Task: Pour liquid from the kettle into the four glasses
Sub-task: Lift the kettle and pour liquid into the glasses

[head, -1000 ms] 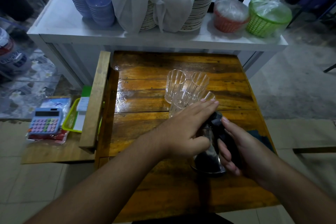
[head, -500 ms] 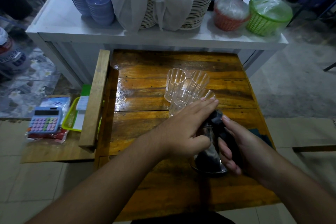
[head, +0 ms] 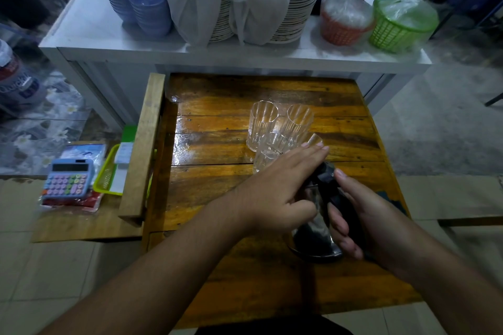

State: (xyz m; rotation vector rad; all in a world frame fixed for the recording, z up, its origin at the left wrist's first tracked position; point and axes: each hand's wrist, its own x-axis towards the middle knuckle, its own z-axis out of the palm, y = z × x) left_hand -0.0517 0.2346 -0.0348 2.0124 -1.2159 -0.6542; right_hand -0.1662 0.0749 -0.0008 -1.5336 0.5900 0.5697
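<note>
A steel kettle (head: pixel 313 236) with a black handle stands on the wooden table (head: pixel 217 198), near its front right. My right hand (head: pixel 362 215) is wrapped round the black handle. My left hand (head: pixel 275 187) lies flat over the kettle's top, fingers stretched forward, thumb against the body. Just beyond the kettle stands a tight cluster of clear ribbed glasses: one at the back left (head: pixel 262 122), one at the back right (head: pixel 298 122), one in front (head: pixel 268 152). A further glass rim (head: pixel 314 140) peeks out past my fingertips. They look empty.
Behind the table a white counter (head: pixel 89 27) holds stacked blue bowls (head: pixel 148 8), cloth-covered plates (head: pixel 296 8), an orange basket (head: pixel 344 22) and a green basket (head: pixel 400 22). At the left, a lower bench carries a calculator (head: pixel 68 178) and a green tray (head: pixel 107 171).
</note>
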